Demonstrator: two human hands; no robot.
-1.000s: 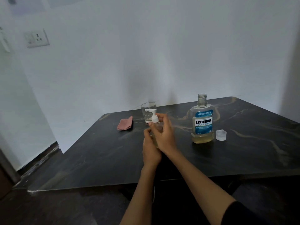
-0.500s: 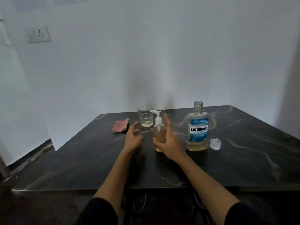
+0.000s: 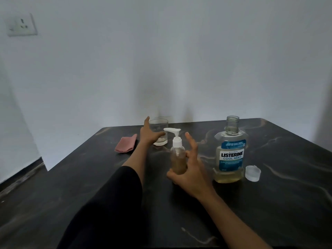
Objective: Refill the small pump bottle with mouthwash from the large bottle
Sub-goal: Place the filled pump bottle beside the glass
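Note:
The small clear pump bottle [image 3: 177, 159] stands upright on the dark marble table [image 3: 269, 203], its white pump on and amber liquid inside. My right hand [image 3: 193, 170] sits just right of it with fingers spread; the thumb lies by the bottle's base, and no grip shows. The large Listerine bottle [image 3: 231, 155] stands uncapped to the right, with amber liquid low in it. Its clear cap [image 3: 253, 173] lies beside it on the right. My left hand [image 3: 149, 135] reaches to the drinking glass [image 3: 160, 130] behind, thumb across its front, fingers extended.
A folded pink cloth [image 3: 125, 145] lies left of the glass. A white wall rises right behind the table, with a socket [image 3: 22, 25] at the upper left. The table's left edge drops to the floor.
Both hands let go of the pump bottle, which now stands on the table. My left hand moved forward to the glass. My right hand stayed beside the bottle with fingers spread.

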